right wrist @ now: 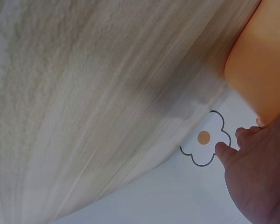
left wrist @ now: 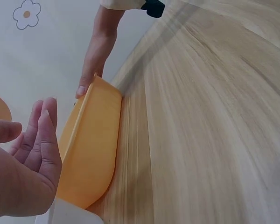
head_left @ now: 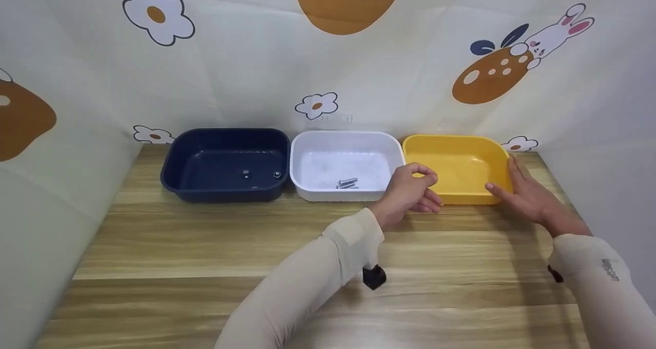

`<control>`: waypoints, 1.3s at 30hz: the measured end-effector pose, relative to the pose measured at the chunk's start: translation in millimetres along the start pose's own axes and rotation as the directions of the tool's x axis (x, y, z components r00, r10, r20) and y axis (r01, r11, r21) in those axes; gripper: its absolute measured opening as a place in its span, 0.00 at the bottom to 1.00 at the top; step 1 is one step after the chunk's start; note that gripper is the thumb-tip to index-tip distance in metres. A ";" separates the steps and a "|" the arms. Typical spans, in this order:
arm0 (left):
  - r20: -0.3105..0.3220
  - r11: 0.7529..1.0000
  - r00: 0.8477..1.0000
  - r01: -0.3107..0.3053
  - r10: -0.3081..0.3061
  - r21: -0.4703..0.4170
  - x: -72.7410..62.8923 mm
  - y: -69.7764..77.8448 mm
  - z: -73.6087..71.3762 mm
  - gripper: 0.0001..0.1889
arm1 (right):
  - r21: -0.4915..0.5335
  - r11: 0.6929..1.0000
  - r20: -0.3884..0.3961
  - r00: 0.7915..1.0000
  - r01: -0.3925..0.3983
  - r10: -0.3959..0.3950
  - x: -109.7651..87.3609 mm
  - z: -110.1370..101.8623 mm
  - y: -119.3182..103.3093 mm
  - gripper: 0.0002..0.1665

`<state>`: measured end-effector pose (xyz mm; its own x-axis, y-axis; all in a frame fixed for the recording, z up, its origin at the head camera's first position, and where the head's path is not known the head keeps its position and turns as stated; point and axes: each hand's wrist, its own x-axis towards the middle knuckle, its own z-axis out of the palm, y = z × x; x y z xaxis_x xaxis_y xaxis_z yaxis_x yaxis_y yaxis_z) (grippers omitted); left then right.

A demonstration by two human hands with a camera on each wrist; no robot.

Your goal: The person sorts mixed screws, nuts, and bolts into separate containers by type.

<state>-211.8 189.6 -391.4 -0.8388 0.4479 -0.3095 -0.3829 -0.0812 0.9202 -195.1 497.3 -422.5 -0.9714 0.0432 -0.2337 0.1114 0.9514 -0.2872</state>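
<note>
A yellow plastic bin (head_left: 461, 198) stands at the right end of a row of three. My right hand (head_left: 533, 198) holds its right end, the thumb over the rim and the fingers along the outer side. In front of the bin's left part hovers my left hand (head_left: 410, 192), thumb and index finger bent toward each other, the other fingers loosely extended. Nothing shows between them in the left wrist view. Beside the left hand is a white bin (head_left: 307, 195) with several metal bolts (head_left: 347, 183) in it.
At the left end of the row sits a dark blue bin (head_left: 225, 195) with a few small metal nuts (head_left: 277, 175) inside. All three bins stand on a wood-grain table (head_left: 205, 246), close against a printed cloth (head_left: 246, 72) at the back.
</note>
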 end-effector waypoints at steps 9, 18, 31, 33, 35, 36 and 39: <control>-0.004 1.000 1.000 0.008 -0.008 0.003 -6.0 -4.9 -11.7 0.02 | 0.010 1.000 0.000 1.000 -0.003 0.003 -1.5 0.0 0.9 0.59; 0.038 0.999 0.998 0.043 -0.044 0.009 -29.0 -8.6 -17.1 0.02 | 0.018 1.000 -0.041 0.999 0.024 -0.024 -2.4 3.3 0.7 0.60; 0.049 0.995 0.994 0.095 -0.097 0.025 -58.3 -24.7 -52.2 0.05 | 0.018 1.000 -0.040 0.999 0.024 -0.023 -2.0 2.6 2.3 0.60; 0.042 0.994 0.994 0.104 -0.105 0.026 -60.9 -28.2 -56.8 0.06 | 0.015 1.000 -0.034 0.999 0.019 -0.018 -2.0 2.6 2.2 0.60; 0.039 0.993 0.993 0.112 -0.113 0.025 -63.4 -31.6 -60.8 0.07 | 0.015 1.000 -0.027 0.999 0.018 -0.018 -1.8 2.7 2.0 0.60; 0.039 0.993 0.992 0.118 -0.118 0.021 -64.6 -33.1 -62.6 0.08 | 0.016 1.000 -0.026 0.999 0.018 -0.018 -1.7 2.7 1.9 0.60; 0.042 0.991 0.990 0.136 -0.136 0.005 -68.5 -37.3 -66.9 0.09 | 0.022 0.999 -0.031 0.999 0.025 -0.025 -1.9 2.0 1.6 0.60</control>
<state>-165.9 102.3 -420.5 -0.7620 0.4917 -0.4215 -0.4913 -0.0149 0.8709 -192.7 498.2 -424.4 -0.9799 0.0291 -0.1973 0.0912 0.9453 -0.3133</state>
